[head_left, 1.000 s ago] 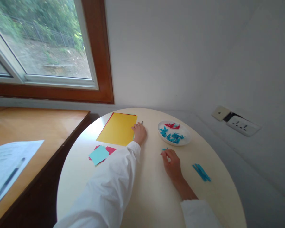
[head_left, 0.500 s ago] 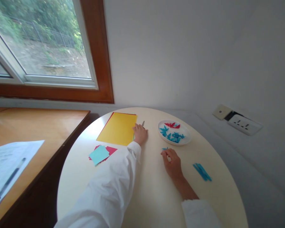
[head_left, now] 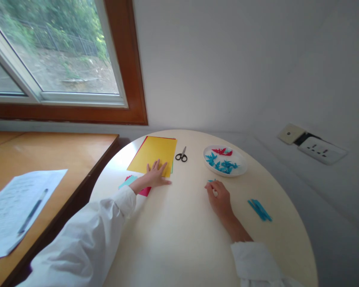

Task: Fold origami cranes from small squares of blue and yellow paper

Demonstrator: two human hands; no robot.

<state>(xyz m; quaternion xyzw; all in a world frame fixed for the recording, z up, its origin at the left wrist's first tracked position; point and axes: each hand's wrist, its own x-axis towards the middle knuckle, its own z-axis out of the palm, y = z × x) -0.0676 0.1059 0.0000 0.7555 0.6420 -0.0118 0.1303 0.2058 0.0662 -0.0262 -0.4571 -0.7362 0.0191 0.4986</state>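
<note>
My left hand is open, its fingers spread over the near edge of a yellow paper sheet. Beneath that wrist lie a light blue paper square and some red paper, both partly covered. My right hand is closed, thumb and forefinger together, at a small blue folded paper crane that shows just past the fingertips. Beyond it, a white round dish bears blue paper cranes and red ones. Black-handled scissors lie between the sheet and the dish.
Blue paper strips lie to the right on the round cream table. A wooden desk at the left carries written papers and a pen. The wall with a socket stands behind.
My left hand has moved left and nearer from beside the scissors onto the yellow sheet, uncovering the scissors. My right hand keeps its place by the blue crane. The view has shifted slightly.
</note>
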